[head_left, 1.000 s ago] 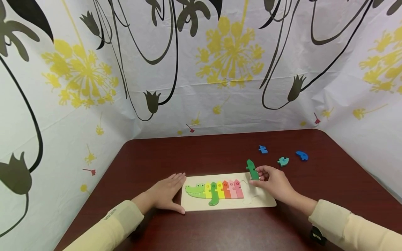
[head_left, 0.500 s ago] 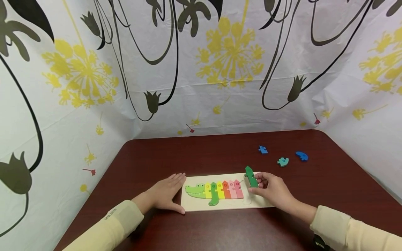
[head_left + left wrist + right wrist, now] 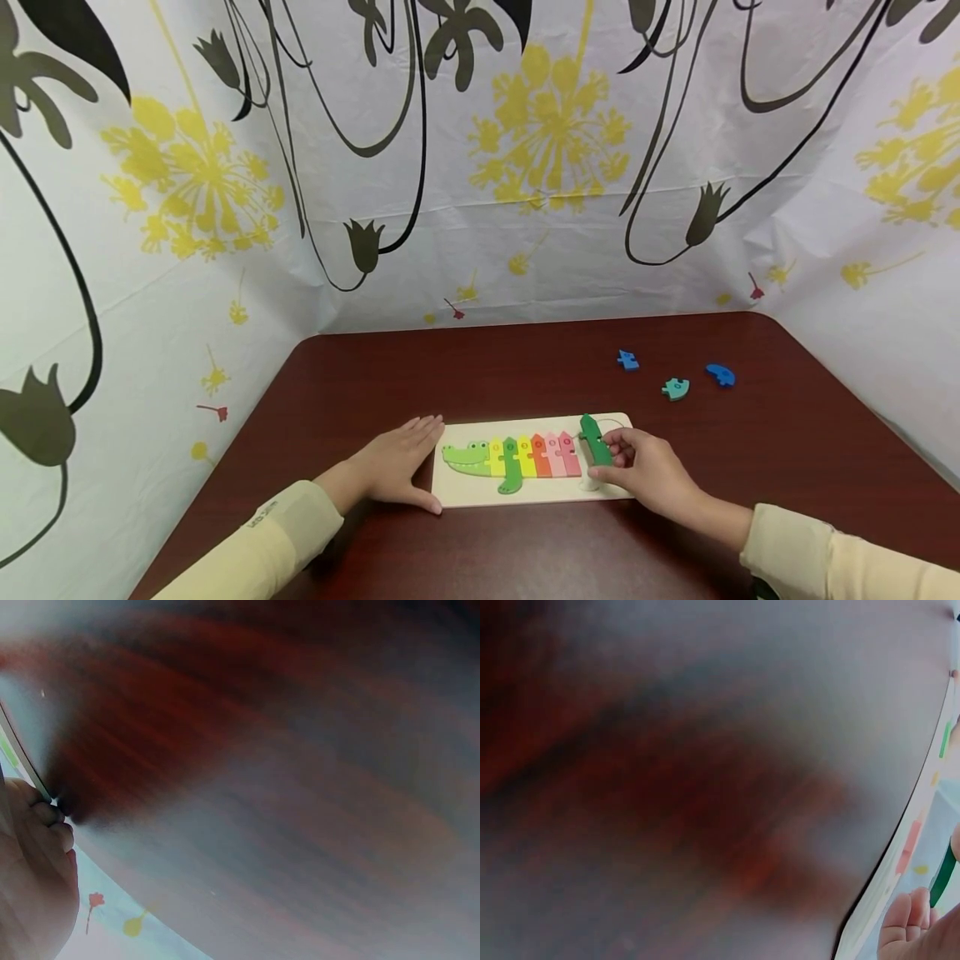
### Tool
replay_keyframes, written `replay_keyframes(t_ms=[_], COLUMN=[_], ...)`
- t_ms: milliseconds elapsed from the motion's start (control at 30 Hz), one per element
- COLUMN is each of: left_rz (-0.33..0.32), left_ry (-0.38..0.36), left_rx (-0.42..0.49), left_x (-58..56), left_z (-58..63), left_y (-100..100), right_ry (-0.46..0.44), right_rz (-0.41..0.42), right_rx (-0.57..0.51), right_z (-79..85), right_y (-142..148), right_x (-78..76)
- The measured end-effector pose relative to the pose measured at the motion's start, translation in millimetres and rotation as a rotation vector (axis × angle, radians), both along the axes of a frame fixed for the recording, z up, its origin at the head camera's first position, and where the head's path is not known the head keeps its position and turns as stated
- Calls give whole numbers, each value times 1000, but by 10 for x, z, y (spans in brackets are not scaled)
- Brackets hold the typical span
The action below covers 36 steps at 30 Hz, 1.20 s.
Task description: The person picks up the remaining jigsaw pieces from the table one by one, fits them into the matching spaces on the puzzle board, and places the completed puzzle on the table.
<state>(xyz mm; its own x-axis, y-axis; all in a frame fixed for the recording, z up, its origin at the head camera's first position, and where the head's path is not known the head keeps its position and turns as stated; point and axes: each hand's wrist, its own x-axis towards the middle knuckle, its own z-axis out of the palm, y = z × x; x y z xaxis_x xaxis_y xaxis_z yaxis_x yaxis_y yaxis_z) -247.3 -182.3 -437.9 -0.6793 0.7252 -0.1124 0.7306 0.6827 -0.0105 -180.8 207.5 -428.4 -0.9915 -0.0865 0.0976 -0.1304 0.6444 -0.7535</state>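
thumb and curled fingers of the right hand (image 3: 654,468) pinch a dark green puzzle piece (image 3: 594,438), gripping it along its right edge. the piece is tilted, its pointed end toward the far edge of the board (image 3: 468,493), and it is over the board's right part, just beside the row of set pieces; whether it touches the wood i cannot tell. the right wrist view shows the same green edge between thumb and fingers.

the left hand (image 3: 397,463) lies flat with its fingers straight and close together, thumb spread away from them. its fingertips reach the board's far left corner and its thumb tip the near left corner; it grips nothing. the two hands are well apart, at opposite ends of the board.

between them sits a crocodile head (image 3: 467,459), then a joined row in yellow, green with a leg (image 3: 512,467), yellow, orange (image 3: 540,455) and two pinks. past the right hand, a blue piece (image 3: 627,360), a teal piece (image 3: 676,388) and a curved blue piece (image 3: 722,374) lie on the dark red table (image 3: 420,375).
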Motion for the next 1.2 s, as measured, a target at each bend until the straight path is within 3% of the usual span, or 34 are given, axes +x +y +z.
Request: replay_keyframes(t_ms=[1200], left_rz=[3], left_ry=[3], left_rx=[-2], left_x=[-12], left_z=[-27], left_y=[-8], right_ry=[20], right_rz=[26], right_rx=[47], right_z=[-112], right_y=[-87], right_x=[21])
